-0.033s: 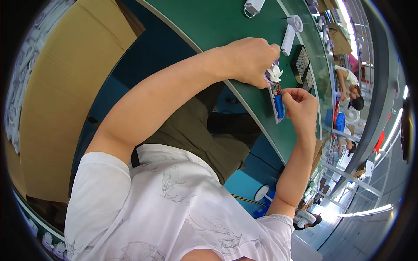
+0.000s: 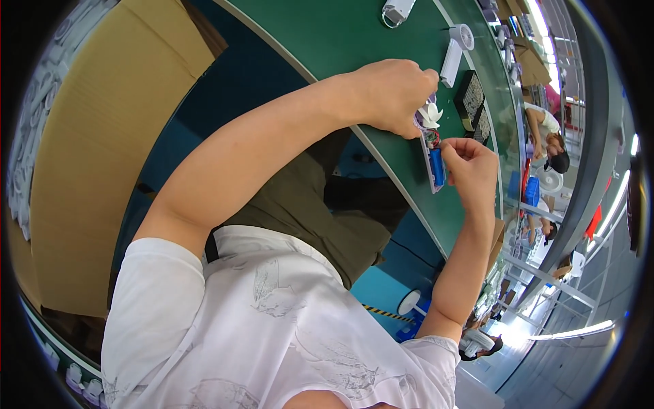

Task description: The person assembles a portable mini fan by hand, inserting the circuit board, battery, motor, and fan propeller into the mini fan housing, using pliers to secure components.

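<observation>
An open half of a handheld fan (image 2: 430, 170) is held over the green table, its white blades (image 2: 430, 115) and inner parts exposed. My left hand (image 2: 395, 95) is closed round the fan's head end, with its fingertips partly hidden. Inside the handle lies a blue cylindrical battery (image 2: 437, 167). Thin coloured wires (image 2: 432, 138) bunch between the battery and the blades. My right hand (image 2: 471, 163) is pinched, thumb and forefinger together at the handle's edge beside those wires. What sits between these fingertips is too small to make out.
Beyond my hands on the green table (image 2: 340, 41) lie an assembled white fan (image 2: 451, 58), a black tray of small parts (image 2: 469, 99) and a white piece with a ring (image 2: 396, 12). A large cardboard box (image 2: 102, 150) stands to the left. Other people work at far right.
</observation>
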{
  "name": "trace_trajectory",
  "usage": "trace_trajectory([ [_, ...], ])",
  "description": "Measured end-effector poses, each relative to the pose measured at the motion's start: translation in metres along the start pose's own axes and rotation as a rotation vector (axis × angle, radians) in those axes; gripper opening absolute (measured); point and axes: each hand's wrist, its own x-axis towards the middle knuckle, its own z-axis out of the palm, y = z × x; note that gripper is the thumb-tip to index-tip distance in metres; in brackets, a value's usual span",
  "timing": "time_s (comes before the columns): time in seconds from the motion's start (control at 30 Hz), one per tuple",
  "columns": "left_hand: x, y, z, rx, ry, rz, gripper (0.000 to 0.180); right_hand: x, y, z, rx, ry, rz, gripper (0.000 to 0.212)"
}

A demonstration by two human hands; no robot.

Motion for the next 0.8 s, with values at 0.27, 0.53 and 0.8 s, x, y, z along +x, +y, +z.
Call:
trace_trajectory([
  [0.27, -0.001, 0.000, 0.000, -0.018, 0.001, -0.007, 0.057, 0.003, -0.013, -0.003, -0.128, -0.034, -0.023, 0.021],
  [0.53, 0.000, 0.000, 0.000, -0.012, -0.014, -0.011, 0.057, -0.001, -0.019, 0.001, -0.217, -0.007, -0.078, 0.018],
  [0.8, 0.000, -0.002, 0.001, -0.008, -0.014, -0.015, 0.057, 0.001, -0.023, 0.003, -0.240, -0.036, -0.077, 0.017],
])
